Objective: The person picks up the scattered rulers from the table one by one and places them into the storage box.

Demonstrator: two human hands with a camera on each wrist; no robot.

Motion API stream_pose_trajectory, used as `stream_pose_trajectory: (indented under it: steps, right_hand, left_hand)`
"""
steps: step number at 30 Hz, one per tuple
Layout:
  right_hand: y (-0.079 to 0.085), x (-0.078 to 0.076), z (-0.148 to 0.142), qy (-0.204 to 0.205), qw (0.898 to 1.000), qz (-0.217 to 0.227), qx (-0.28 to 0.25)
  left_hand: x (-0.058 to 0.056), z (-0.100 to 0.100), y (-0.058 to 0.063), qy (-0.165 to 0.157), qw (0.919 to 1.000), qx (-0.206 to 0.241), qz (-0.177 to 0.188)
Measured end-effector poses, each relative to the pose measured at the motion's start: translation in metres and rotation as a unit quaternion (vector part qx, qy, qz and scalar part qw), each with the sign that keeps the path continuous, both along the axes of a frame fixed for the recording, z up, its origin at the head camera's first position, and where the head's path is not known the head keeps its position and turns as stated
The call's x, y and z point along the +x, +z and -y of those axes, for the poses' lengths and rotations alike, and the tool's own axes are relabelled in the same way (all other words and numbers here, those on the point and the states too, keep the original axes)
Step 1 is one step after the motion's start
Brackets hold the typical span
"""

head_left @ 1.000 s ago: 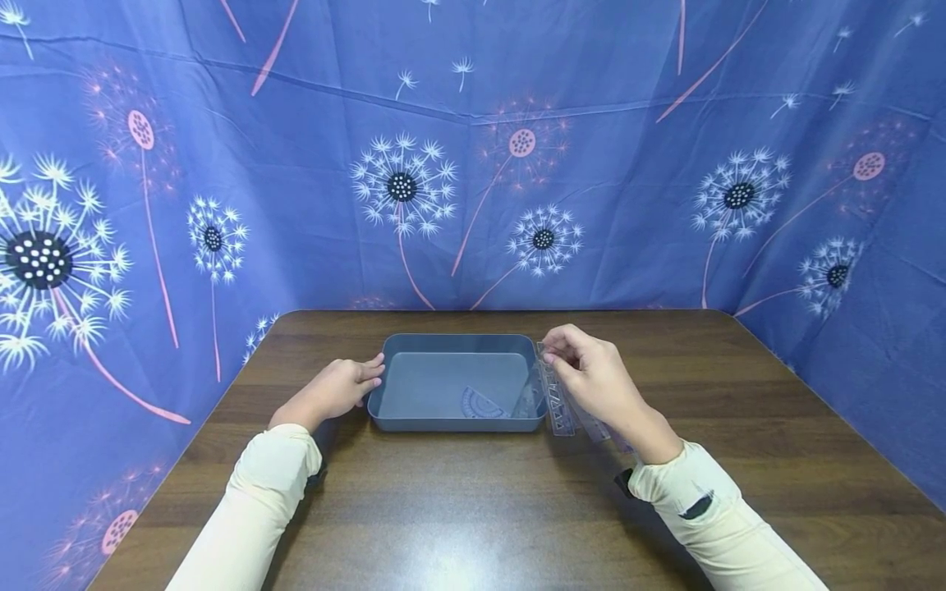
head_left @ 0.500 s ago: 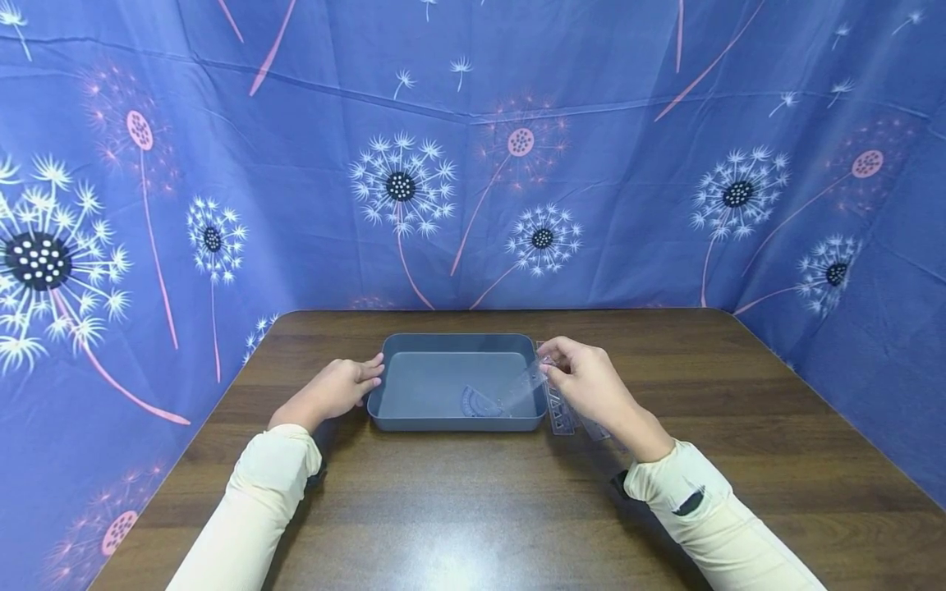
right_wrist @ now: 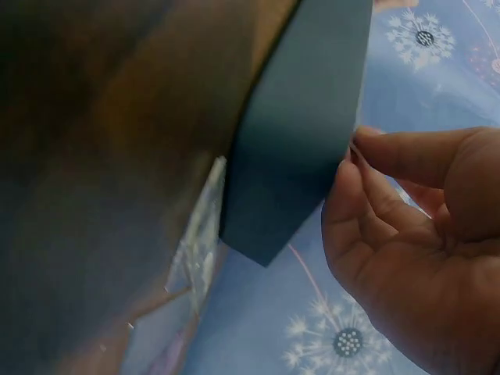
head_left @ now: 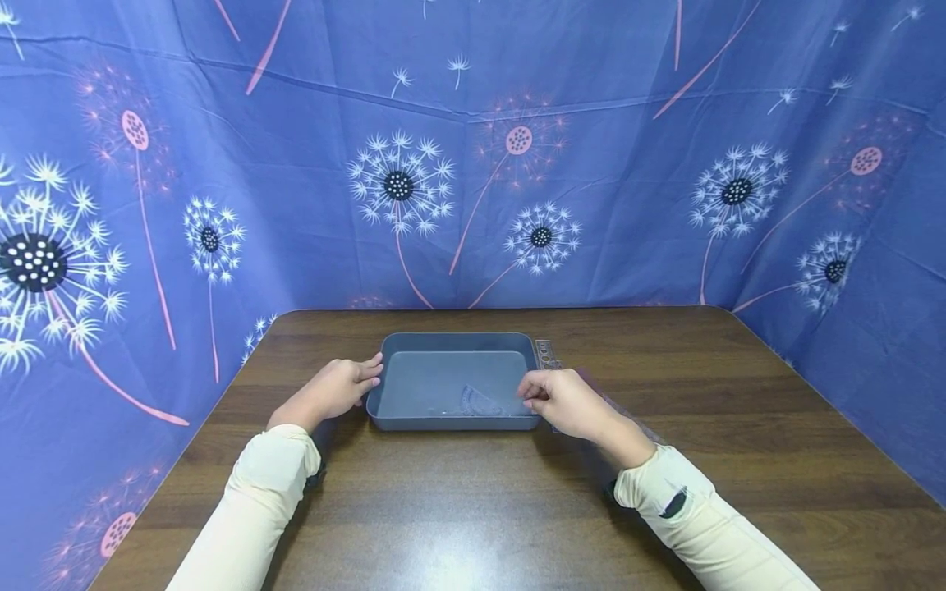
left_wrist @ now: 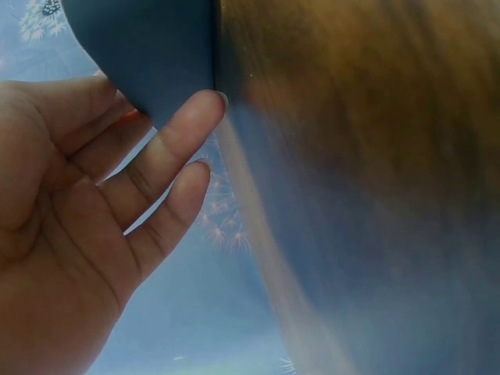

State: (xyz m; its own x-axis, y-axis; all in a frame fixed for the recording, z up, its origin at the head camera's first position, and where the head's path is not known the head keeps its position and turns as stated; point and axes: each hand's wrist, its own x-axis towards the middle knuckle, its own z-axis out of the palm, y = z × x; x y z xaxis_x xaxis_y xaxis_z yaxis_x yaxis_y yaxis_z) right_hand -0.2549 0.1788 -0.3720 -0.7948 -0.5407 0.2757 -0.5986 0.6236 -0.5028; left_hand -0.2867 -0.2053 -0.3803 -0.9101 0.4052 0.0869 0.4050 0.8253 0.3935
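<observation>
A grey-blue rectangular tray [head_left: 451, 423] lies on the table, with a clear protractor [head_left: 479, 402] near its front right corner. My left hand [head_left: 336, 392] rests its fingertips on the tray's left end; in the left wrist view the fingers [left_wrist: 183, 129] are fairly straight beside its outer wall. Over the right rim, my right hand [head_left: 569, 402] pinches a clear plastic set square by its edge, thumb against fingertips in the right wrist view. Most of the set square is nearly invisible against the tray, with only faint glints left of the protractor.
A clear stencil ruler [head_left: 545, 353] lies close along the tray's right side, partly hidden by my right hand. Another clear, purple-tinted strip [head_left: 636, 420] shows beyond my right wrist. A blue dandelion-print cloth [head_left: 473, 205] hangs behind the brown wooden table [head_left: 443, 492].
My right hand has moved left and down from beside the tray to over its right rim, bringing the set square in over the tray. My left hand stays at the left end.
</observation>
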Motion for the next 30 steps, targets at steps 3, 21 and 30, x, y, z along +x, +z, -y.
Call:
stream_pose_trajectory:
  steps: [3,21,30]
  right_hand:
    - [-0.0039,0.0,0.0018,0.013,1.0,0.0,0.008]
    - [-0.01,0.003,0.0086,0.083,0.99,-0.004,0.117]
    - [-0.0114,0.003,0.0062,0.097,0.986,0.012,0.134]
  left_hand:
    - [-0.0005,0.0001,0.0009,-0.001,1.0,0.0,-0.002]
    - [0.0006,-0.0006,0.0013,-0.003,1.0,0.003,-0.003]
    - [0.0001,0.0001,-0.0003,-0.003,1.0,0.006,-0.002]
